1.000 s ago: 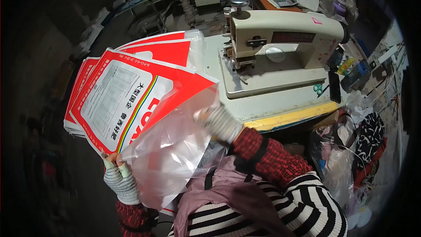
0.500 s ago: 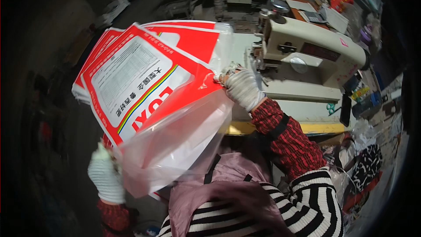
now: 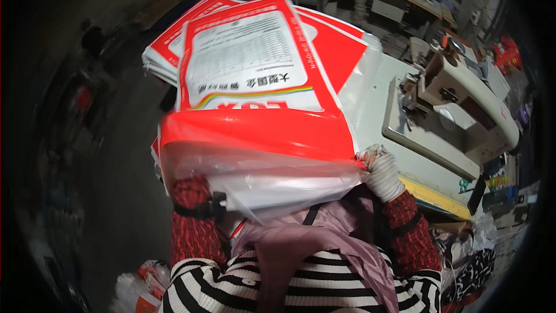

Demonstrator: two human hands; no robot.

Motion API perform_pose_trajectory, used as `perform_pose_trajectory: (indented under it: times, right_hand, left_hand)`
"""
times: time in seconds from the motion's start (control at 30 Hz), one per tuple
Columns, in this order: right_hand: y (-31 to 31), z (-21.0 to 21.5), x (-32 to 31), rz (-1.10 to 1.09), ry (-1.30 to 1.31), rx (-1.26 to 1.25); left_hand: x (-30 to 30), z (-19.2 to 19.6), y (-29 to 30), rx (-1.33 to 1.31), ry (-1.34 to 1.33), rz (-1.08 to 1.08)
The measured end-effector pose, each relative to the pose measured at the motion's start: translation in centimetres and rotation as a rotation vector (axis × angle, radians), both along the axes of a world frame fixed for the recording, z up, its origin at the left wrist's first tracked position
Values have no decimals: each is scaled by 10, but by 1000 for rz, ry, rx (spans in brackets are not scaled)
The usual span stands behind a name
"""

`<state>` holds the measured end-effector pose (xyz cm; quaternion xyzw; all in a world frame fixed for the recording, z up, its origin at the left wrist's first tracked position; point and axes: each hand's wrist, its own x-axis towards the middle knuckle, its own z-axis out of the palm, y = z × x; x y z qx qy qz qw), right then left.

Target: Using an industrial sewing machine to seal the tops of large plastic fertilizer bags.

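Observation:
A red and white printed sack (image 3: 249,133) lies before me with its mouth toward my body. A clear plastic liner (image 3: 289,188) shows at the mouth. My right hand (image 3: 382,174), in a pale knitted glove, is closed on the sack's right corner. My left forearm (image 3: 194,206), in a red and black sleeve cover, reaches up to the left part of the mouth. The left hand itself is hidden by the sack and liner. More sacks of the same kind (image 3: 341,52) lie fanned out underneath.
On the right a cream sewing machine (image 3: 472,104) stands on a pale worktable (image 3: 376,98) with a yellow front edge (image 3: 434,197). Small green-handled scissors (image 3: 463,185) and a dark flat object (image 3: 476,194) lie near that edge. Plastic bags (image 3: 139,287) are at the lower left.
My left hand has gone from beside the liner to behind the sack's mouth, out of sight. The red mouth edge now spans across in front of me. The view has turned, shifting the machine rightward.

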<state>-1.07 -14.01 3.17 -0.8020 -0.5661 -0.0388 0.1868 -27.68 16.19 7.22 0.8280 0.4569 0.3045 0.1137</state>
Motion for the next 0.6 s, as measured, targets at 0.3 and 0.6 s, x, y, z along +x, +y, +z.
perform_pose_trajectory:
  times: [0.3, 0.6]
  right_hand:
    - [39, -13, -16, 65, -9, 82]
    - [22, -6, -13, 29, 63, 100]
  left_hand:
    - [-103, 37, -7, -65, -67, -61]
    - [-84, 80, -29, -374, -931, 182]
